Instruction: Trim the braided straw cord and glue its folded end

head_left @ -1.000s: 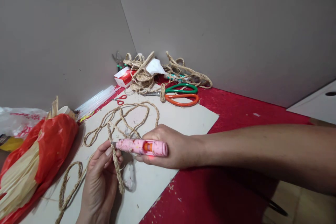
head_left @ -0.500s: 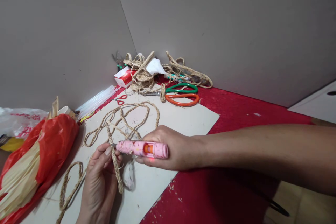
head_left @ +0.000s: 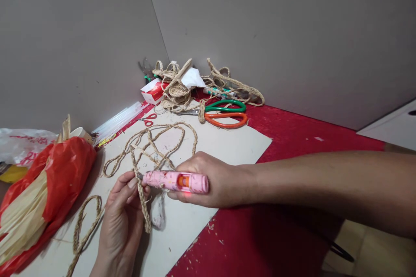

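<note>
Nearest the viewer, the left hand (head_left: 121, 220) pinches a braided straw cord (head_left: 143, 201) between thumb and fingers (head_left: 130, 181), closed on it and holding the doubled end upright over a pale cardboard sheet (head_left: 208, 147) that lies on the red counter (head_left: 286, 225). The rest of the cord runs away in loose loops across the sheet, with another loop trailing off at the lower left.

Just beside it, the right hand (head_left: 208, 179) is wrapped shut around a pink glue pen (head_left: 175, 181), held level with its tip touching, or all but touching, the cord where the left thumb pins it. An orange window shows on the pen's body.

The step in hand appears to be gluing: the tip is set at the fold of the braid, so adhesive is probably being laid where two runs of cord meet. The next move would call for a steady pinch on the join, thumb clear of the hot tip, and slow travel of the pen along the braid.

To the left lies a red plastic bag (head_left: 65, 169) spilling pale dried leaf strips (head_left: 19, 220). Farther off are clear glue sticks (head_left: 117, 119) along the wall (head_left: 65, 52), small red snips (head_left: 147, 119), green and orange scissors (head_left: 225, 113), and, in the corner, a heap of braided cord (head_left: 182, 88) over a red and white box (head_left: 152, 91).
</note>
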Tool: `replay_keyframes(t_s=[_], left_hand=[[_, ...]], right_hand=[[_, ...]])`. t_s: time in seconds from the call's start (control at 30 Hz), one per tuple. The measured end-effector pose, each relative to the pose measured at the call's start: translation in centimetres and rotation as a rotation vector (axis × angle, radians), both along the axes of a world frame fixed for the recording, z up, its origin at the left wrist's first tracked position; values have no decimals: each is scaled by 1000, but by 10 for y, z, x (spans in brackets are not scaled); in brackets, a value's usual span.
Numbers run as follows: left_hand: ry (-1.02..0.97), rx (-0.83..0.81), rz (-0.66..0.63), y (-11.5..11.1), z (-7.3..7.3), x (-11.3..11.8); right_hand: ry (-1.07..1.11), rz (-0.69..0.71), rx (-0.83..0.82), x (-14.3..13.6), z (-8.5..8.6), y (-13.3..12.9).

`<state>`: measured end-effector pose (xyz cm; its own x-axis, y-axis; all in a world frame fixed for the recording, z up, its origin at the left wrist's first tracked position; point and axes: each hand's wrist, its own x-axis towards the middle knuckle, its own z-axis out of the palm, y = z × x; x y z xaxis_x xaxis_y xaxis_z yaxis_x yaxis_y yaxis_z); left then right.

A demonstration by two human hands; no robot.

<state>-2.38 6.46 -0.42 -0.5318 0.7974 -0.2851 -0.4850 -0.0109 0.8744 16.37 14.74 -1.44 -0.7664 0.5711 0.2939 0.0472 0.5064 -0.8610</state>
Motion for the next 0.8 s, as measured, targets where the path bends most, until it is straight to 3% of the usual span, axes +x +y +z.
replay_keyframes(t_s=[0.37,0.53,0.67,0.8], left_hand=[[-1,4,-30,1,1,0],[3,-9,4,2,-1,-2],[1,-22,-4,4,-1,-5],[-4,3,-28,5,0,-7]], right_hand=[[-27,4,26,0,-1,0],[92,-4,90,3,0,1],[257,-135,227,3,1,12],[209,-180,392,0,2,26]])
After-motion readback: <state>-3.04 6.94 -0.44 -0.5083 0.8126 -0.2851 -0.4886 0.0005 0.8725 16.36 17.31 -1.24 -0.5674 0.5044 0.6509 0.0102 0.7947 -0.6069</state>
